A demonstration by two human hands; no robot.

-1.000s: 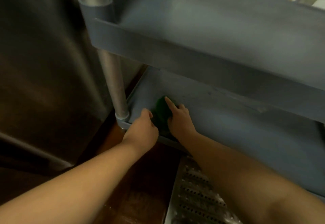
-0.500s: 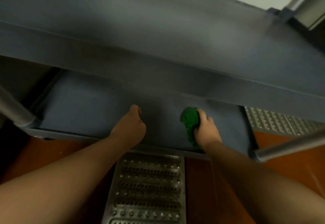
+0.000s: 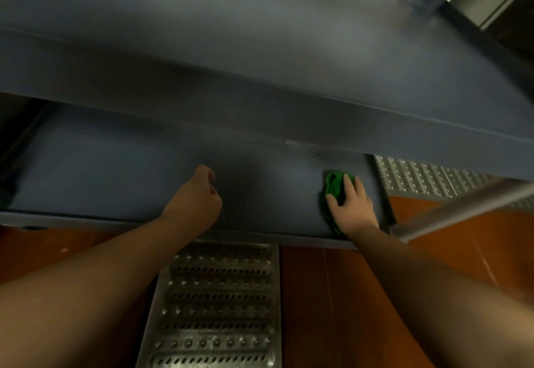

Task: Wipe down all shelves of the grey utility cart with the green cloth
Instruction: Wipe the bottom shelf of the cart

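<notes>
Low at right of the frame, the right hand [image 3: 353, 208] presses the green cloth [image 3: 333, 191] flat-fingered onto the lower shelf [image 3: 115, 174] beside its right rim; unwiped surface stretches leftward toward the loosely curled, empty left hand [image 3: 196, 197].

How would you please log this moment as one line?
right hand presses cloth on lower shelf, right end | left hand loosely curled, holds nothing

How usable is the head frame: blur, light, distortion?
Head view: dim overall; upper shelf smeared by motion blur, lower shelf shadowed under it with a pale scuffed patch; wide-angle bends the shelf edges. Green cloth and right hand pressing it read clearly; left hand is soft-edged, loosely curled, holding nothing.
</notes>
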